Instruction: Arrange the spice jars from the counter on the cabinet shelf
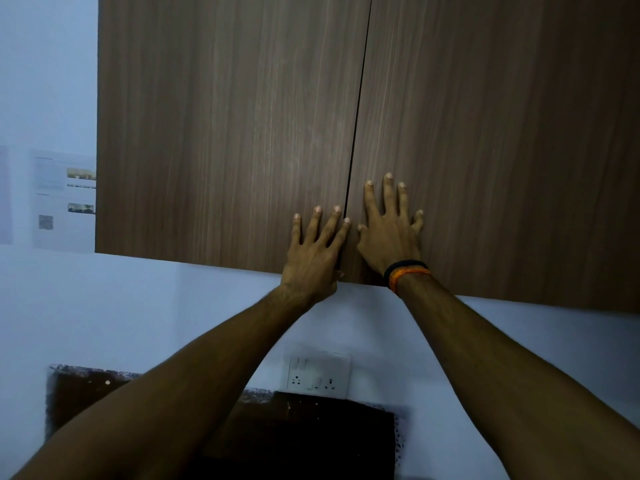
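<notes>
Left hand (317,252) laid flat and spread on the left cabinet door (221,133), fingers (316,220) fanned upward, thumb hooked under the bottom edge near the seam (356,116); right hand (389,230) likewise flat and spread on the right cabinet door (502,133), just beside the seam, nothing pinched or held in either; black and orange bands (407,273) worn at the right wrist; both forearms stretched up from the bottom corners of the view.

Both doors shut, or all but shut, with only a thin dark line between them; whether about to be pulled apart or just pressed to, impossible to tell from palms resting like this; shelf behind the doors wholly hidden, so no saying whether any jars stood on it.

Spice jars nowhere in view; counter not visible either, presumably below the frame; progress on the task therefore unjudgeable, either at its very start or its very finish.

Beyond the cabinet, pale wall (138,306); white socket plate (318,374) below the hands; dark patch (311,434) beneath it, speckled at the edges, nature unclear; blurred papers (64,199) pinned left of the cabinet, print unreadable; right door cut off by the frame edge.
</notes>
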### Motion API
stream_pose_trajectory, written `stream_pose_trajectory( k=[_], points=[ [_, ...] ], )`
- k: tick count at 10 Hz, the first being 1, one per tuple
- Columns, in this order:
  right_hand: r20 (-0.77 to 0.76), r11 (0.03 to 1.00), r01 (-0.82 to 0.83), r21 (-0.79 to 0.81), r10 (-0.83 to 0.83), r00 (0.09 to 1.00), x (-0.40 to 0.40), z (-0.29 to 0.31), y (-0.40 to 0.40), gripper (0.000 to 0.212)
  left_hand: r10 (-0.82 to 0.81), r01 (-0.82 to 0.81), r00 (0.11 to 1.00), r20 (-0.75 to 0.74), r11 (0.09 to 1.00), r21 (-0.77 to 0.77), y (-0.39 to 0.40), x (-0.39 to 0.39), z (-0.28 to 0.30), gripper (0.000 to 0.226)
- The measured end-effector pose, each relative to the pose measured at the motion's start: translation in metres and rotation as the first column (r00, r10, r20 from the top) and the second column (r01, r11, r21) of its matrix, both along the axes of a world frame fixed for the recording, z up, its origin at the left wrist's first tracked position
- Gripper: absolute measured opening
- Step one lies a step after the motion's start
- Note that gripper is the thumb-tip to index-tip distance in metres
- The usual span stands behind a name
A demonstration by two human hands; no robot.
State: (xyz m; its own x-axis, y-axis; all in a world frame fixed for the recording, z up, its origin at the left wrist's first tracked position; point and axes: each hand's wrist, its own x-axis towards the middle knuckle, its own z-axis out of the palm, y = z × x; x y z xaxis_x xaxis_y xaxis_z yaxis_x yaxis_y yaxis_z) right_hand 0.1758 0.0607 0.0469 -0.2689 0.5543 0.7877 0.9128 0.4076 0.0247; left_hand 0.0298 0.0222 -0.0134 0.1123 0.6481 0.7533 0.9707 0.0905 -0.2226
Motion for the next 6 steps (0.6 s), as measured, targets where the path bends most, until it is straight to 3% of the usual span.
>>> stream_pose_trajectory(
  k=[3,5,6],
  points=[
    [-0.045,0.987,-0.128,-0.101,0.124,0.991,0.012,0.004,-0.029,0.082,-0.051,0.054,0.998,0.027,0.988,-0.141,-0.025,-0.001,0.018,0.104],
    [-0.058,0.975,-0.220,-0.031,0.218,0.974,0.028,-0.021,-0.049,0.062,-0.089,0.096,0.995,0.046,0.980,-0.177,-0.044,-0.004,0.020,0.097],
    [-0.117,0.947,-0.314,0.059,0.319,0.940,0.038,-0.027,-0.062,0.042,-0.093,0.103,0.993,0.066,0.980,-0.169,-0.049,-0.007,0.021,0.096]
  ],
)
